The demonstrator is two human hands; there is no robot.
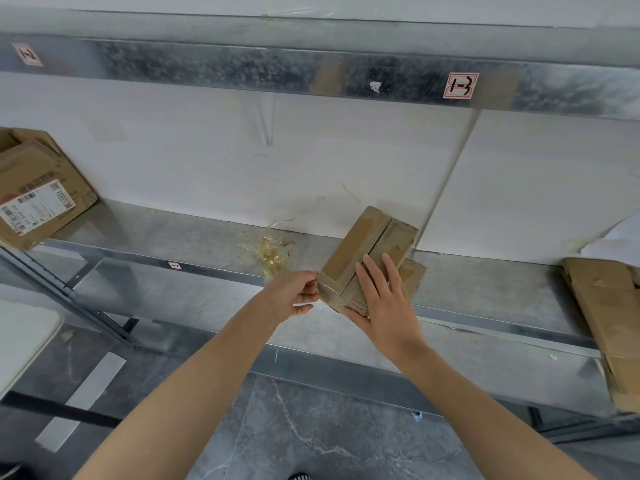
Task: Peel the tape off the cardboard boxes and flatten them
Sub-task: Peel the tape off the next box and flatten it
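A small cardboard box [360, 247] with clear tape over its seam lies tilted on the metal shelf [194, 233], partly on top of a flattened piece of cardboard [414, 277]. My right hand [384, 299] lies flat on the box's near end, fingers spread, pressing it down. My left hand [294, 294] pinches the tape at the box's near left corner between thumb and fingers. A crumpled wad of peeled clear tape [272, 252] lies on the shelf just left of the box.
An open cardboard box with a shipping label [38, 188] stands at the shelf's left end. Flattened cardboard [609, 320] lies at the right end, overhanging the front edge. An upper shelf beam [311, 74] runs overhead. A grey floor lies below.
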